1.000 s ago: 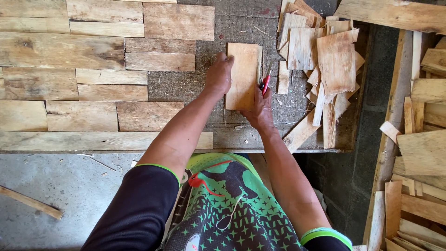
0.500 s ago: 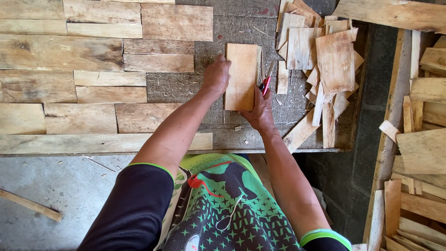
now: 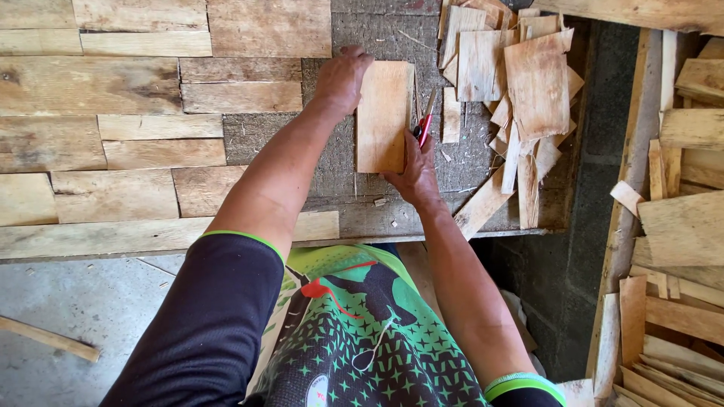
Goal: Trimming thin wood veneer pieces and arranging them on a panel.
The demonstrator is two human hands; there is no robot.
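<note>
The left hand (image 3: 343,77) is resting on the upper left edge of a light wooden piece (image 3: 383,117), fingers curled loosely over its corner and pressing it flat rather than gripping around it. The right hand (image 3: 413,175) is touching the lower right corner of the same piece, its fingers bent around a red-handled tool (image 3: 424,124) that is sticking up just beyond the knuckles, along the piece's right edge; how tightly they are closing on it cannot be told.

The wooden piece is lying upright between the two hands on a grey fibrous board (image 3: 332,162), in a bare patch of it. To the left of the left hand, rows of weathered planks (image 3: 143,98) are lying edge to edge over the board. Just past the right hand, on its far side, a loose heap of thin wood offcuts (image 3: 520,90) is spreading across the board's end. Further right of that hand, beyond a dark gap, a wooden crate (image 3: 641,151) is holding more stacked offcuts and strips (image 3: 686,226). Well below and left of the left hand, a single strip (image 3: 45,338) is lying on the concrete floor (image 3: 83,301).
</note>
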